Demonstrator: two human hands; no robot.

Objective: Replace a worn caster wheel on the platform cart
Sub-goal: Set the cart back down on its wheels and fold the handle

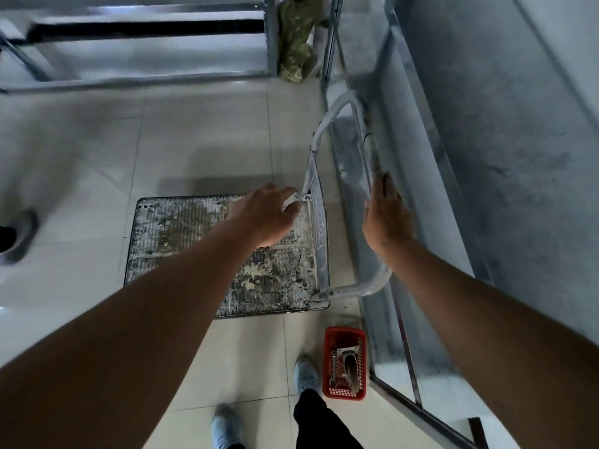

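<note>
The platform cart (181,234) stands on the tiled floor, its ribbed deck stained with paint. Its white handle (337,111) rises at the deck's right end. My left hand (269,215) hovers over the deck beside the handle's far base bracket, fingers loosely curved, holding nothing. My right hand (387,212) is flat and open against the handle's top bar, fingers straight. A red basket (329,367) near my feet holds a caster wheel (351,367) and a wrench (334,367). The cart's own wheels are hidden beneath the deck.
A metal rack (405,222) runs along the grey wall on the right, close behind the handle. Another metal frame (146,79) crosses the floor at the top. A camouflage cloth (295,40) hangs by its post. My shoes (304,374) stand below the cart. Someone's shoe (19,234) is at left.
</note>
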